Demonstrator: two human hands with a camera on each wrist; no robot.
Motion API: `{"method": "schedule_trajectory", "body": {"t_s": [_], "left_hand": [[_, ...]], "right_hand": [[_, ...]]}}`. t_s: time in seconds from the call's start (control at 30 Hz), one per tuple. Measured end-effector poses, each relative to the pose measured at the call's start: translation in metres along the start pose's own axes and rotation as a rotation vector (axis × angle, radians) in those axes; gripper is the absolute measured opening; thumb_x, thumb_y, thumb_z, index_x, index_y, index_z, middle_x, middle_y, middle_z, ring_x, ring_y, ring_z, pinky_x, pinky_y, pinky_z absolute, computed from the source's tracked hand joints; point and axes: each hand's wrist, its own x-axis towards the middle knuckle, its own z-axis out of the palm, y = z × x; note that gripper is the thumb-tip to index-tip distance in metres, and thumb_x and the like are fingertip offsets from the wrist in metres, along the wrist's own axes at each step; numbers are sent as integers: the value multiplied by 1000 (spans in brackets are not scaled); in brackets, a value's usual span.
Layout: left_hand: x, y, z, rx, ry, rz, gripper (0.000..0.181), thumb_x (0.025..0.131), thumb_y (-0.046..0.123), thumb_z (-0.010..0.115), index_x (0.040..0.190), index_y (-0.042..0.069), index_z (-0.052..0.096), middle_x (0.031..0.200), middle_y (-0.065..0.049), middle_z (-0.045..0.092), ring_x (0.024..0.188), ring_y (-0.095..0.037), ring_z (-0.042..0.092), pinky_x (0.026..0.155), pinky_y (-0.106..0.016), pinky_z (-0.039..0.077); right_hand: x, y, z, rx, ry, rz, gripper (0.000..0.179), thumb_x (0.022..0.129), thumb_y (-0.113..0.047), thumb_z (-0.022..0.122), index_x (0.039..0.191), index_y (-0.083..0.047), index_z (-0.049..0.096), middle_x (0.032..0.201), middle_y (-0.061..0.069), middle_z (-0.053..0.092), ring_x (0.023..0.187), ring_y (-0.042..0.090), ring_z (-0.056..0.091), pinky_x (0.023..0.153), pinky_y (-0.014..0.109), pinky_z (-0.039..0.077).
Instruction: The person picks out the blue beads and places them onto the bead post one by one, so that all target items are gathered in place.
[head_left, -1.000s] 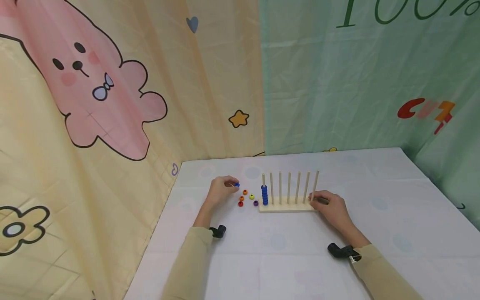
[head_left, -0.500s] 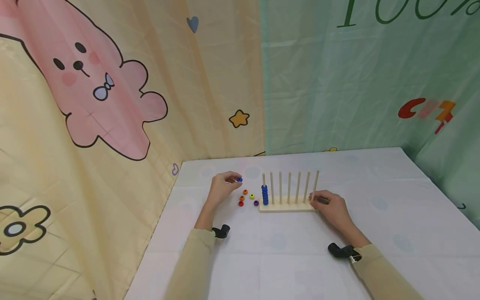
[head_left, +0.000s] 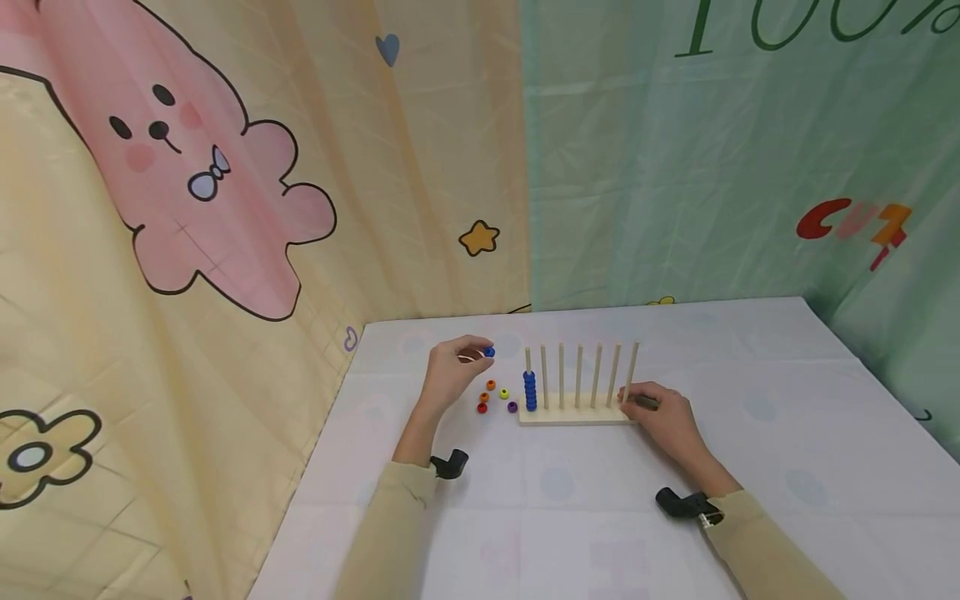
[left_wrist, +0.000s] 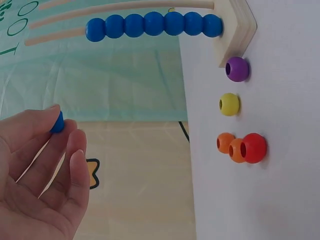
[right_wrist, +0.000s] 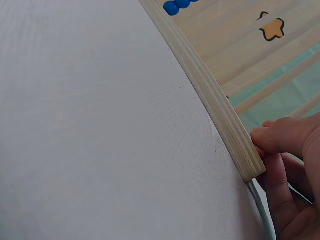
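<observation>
My left hand (head_left: 450, 373) pinches a blue bead (head_left: 489, 352) between thumb and fingertips. It holds the bead above the table, left of the wooden peg rack (head_left: 573, 419). In the left wrist view that blue bead (left_wrist: 58, 123) is partly covered by the thumb. On the rack's leftmost peg sits a stack of several blue beads (left_wrist: 154, 24), with bare peg above it. My right hand (head_left: 663, 415) grips the right end of the rack's base beside the last peg. The right wrist view has the thumb and curled fingers at that end of the base (right_wrist: 220, 110).
Loose beads lie left of the rack: a purple bead (left_wrist: 237, 69), a yellow bead (left_wrist: 229, 104), two orange beads (left_wrist: 225, 142) and a red bead (left_wrist: 254, 148). The other upright pegs (head_left: 579, 375) hold no beads. Printed curtains (head_left: 420, 167) hang behind the white table (head_left: 555, 533).
My left hand has risen and moved right toward the rack, carrying the blue bead. The right hand, the rack and the loose beads stay where they were.
</observation>
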Motion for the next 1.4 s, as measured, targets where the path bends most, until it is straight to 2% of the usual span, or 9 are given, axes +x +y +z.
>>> {"method": "schedule_trajectory", "body": {"t_s": [0.47,0.7,1.1,1.4], "left_hand": [[-3,16,8,13,13,6,20,91,19,77,112,19,75,98,8,69,91,-14,63,83,-30,56],[-8,24,13,-21,-5,51,23,91,20,77,113,14,75,99,7,69,92,-14,63,84,-31,55],[-13,41,21,-101,-45,123,22,91,17,77,113,15,75,102,7,71,92,-13,65,84,-29,55],[-8,45,26,-66,-42,174,22,92,19,76,115,18,75,104,9,70,93,-9,64,84,-27,55]], "right_hand": [[0,4,1,14,8,-7,19,88,-17,80,107,-14,75,109,5,74,104,26,69,78,13,48],[-2,6,1,32,-1,-8,20,89,-18,79,108,-15,75,110,5,74,104,27,70,77,15,50],[-4,4,2,43,-22,3,22,90,-20,78,112,-15,75,110,4,74,104,28,70,77,20,53],[2,-1,-1,53,-2,-19,18,89,-16,79,106,-16,75,110,4,74,103,26,70,75,15,51]]}}
